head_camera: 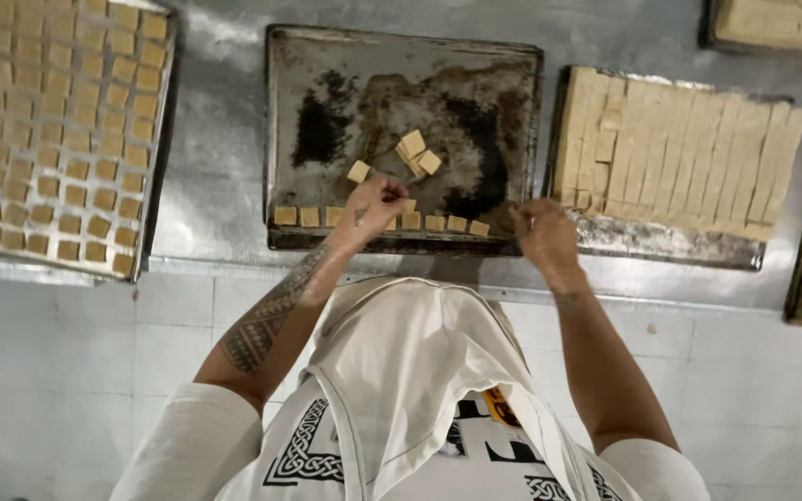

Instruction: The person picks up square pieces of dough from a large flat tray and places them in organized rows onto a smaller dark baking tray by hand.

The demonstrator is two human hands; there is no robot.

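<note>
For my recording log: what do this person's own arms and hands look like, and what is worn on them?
Both hands are bare, without gloves. The left hand has a small dark tattoo on its back, and the left forearm carries a dark patterned tattoo band. The right hand and its forearm show no markings. Short white sleeves cover the upper arms.

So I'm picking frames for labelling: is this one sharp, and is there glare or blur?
Head view: mostly soft; the right hand is motion-blurred, the left hand clearer. Glare whitens the steel table above the middle tray. Straight edges bow towards the corners.
</note>
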